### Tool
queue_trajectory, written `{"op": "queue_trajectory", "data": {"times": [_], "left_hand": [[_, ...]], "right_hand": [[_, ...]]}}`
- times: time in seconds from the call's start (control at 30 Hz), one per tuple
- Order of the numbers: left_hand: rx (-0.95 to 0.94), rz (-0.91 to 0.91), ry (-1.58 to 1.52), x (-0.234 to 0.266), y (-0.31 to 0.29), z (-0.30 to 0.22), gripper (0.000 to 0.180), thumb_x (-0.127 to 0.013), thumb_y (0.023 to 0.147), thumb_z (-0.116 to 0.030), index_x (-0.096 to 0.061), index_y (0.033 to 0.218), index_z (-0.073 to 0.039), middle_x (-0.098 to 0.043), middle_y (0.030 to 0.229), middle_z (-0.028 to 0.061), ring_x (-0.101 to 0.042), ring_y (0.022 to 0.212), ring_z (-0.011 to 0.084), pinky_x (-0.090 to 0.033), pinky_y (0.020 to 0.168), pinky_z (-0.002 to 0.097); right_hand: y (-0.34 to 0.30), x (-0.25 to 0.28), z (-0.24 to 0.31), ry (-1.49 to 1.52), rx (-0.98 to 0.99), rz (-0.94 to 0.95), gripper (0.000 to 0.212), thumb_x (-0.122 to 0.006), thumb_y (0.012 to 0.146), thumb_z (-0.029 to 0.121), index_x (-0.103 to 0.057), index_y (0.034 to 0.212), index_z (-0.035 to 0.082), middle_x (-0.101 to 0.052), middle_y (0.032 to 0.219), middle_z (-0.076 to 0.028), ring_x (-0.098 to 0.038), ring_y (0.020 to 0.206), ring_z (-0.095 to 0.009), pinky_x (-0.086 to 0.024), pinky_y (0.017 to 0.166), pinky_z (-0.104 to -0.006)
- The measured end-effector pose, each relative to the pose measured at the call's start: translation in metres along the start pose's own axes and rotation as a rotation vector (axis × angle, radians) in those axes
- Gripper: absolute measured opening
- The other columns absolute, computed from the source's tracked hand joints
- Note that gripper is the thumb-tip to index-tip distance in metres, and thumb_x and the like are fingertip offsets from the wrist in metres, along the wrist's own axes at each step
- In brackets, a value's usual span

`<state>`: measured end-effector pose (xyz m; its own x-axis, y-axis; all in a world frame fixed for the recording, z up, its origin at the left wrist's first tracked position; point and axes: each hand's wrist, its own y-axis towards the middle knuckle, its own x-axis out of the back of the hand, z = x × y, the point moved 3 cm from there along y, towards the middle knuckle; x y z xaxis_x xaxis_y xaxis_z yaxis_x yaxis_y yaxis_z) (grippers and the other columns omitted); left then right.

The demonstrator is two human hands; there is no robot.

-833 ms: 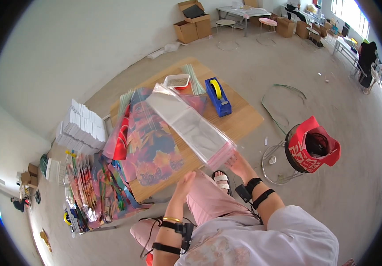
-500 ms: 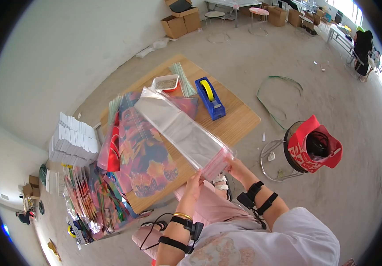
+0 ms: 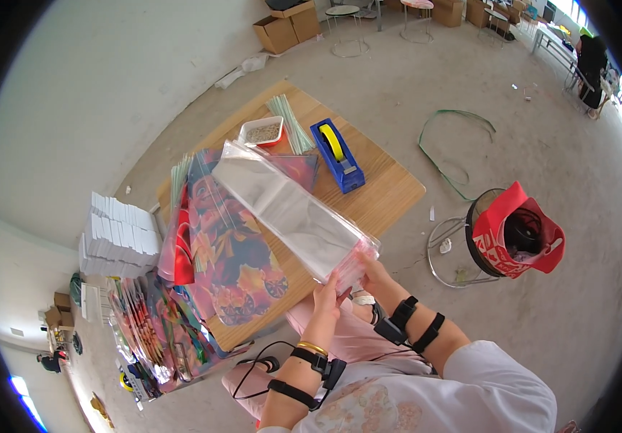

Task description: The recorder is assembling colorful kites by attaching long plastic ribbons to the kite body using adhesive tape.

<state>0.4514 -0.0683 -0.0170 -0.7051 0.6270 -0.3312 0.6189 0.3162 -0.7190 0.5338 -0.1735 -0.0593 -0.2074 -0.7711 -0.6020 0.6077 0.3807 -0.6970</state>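
Both hands narrow, holding: left hand (image 3: 327,294) pinches the near-left corner of the clear plastic sleeves (image 3: 282,206), right hand (image 3: 376,277) grips their near-right end, pinkish there. Sleeves slant over the wooden surface (image 3: 392,191), far end by the white-rimmed tray (image 3: 280,132), partly over printed sheets (image 3: 242,270). Tray: white inside, red below, holds small greyish-beige bits, too small to identify. Pale green strips (image 3: 291,124) beside it. Blue dispenser (image 3: 350,178) holds a yellow tape roll (image 3: 331,142). Off to the right, red bag (image 3: 493,238) on a stool (image 3: 435,268), gaping, dark item (image 3: 522,232) inside, unclear what. Cardboard box (image 3: 276,36) by the wall, contents can't tell.
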Motion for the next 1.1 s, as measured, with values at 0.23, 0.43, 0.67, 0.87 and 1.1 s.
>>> {"op": "queue_trajectory", "data": {"times": [0.23, 0.43, 0.67, 0.87, 1.1], "left_hand": [[-0.053, -0.121, 0.059, -0.001, 0.004, -0.007, 0.04, -0.074, 0.087, -0.022, -0.058, 0.12, -0.006, -0.064, 0.113, 0.0059, -0.064, 0.098, 0.0194, -0.06, 0.077, 0.0366], [-0.07, -0.153, 0.019, 0.001, 0.005, -0.007, 0.031, -0.072, 0.088, -0.017, -0.061, 0.115, -0.007, -0.066, 0.106, 0.0036, -0.066, 0.092, 0.0163, -0.058, 0.074, 0.0319], [-0.1, -0.119, -0.083, 0.008, 0.006, -0.009, 0.023, -0.07, 0.089, -0.015, -0.063, 0.11, -0.008, -0.067, 0.102, 0.0021, -0.066, 0.088, 0.0154, -0.056, 0.071, 0.0308], [-0.019, 0.028, -0.179, 0.014, 0.006, -0.015, 0.023, -0.063, 0.09, -0.017, -0.06, 0.111, -0.008, -0.066, 0.104, 0.0034, -0.066, 0.093, 0.0193, -0.057, 0.079, 0.0361], [0.069, 0.088, -0.186, 0.015, 0.003, -0.021, 0.016, -0.061, 0.09, -0.021, -0.06, 0.103, -0.012, -0.065, 0.099, 0.0, -0.064, 0.094, 0.0167, -0.056, 0.083, 0.0351]], "right_hand": [[-0.033, -0.034, 0.001, -0.287, 0.159, -0.196, 0.038, -0.073, 0.084, 0.036, -0.065, 0.103, 0.004, -0.061, 0.08, -0.004, -0.051, 0.061, -0.013, -0.038, 0.052, -0.0316], [-0.031, -0.019, 0.006, -0.355, 0.139, -0.085, 0.031, -0.07, 0.088, 0.03, -0.064, 0.105, 0.005, -0.063, 0.084, -0.005, -0.054, 0.063, -0.013, -0.04, 0.051, -0.0328], [-0.008, 0.005, -0.001, -0.151, 0.134, -0.011, 0.029, -0.067, 0.091, 0.022, -0.06, 0.114, 0.005, -0.066, 0.099, -0.007, -0.063, 0.084, -0.017, -0.05, 0.072, -0.0325], [-0.005, 0.004, 0.003, -0.093, 0.049, 0.123, 0.032, -0.067, 0.092, 0.023, -0.059, 0.116, 0.004, -0.066, 0.107, -0.006, -0.064, 0.099, -0.019, -0.051, 0.087, -0.0357], [-0.012, -0.013, 0.009, -0.022, 0.01, 0.255, 0.02, -0.066, 0.09, 0.018, -0.062, 0.105, 0.005, -0.067, 0.093, -0.006, -0.064, 0.084, -0.018, -0.051, 0.066, -0.0294]]}}
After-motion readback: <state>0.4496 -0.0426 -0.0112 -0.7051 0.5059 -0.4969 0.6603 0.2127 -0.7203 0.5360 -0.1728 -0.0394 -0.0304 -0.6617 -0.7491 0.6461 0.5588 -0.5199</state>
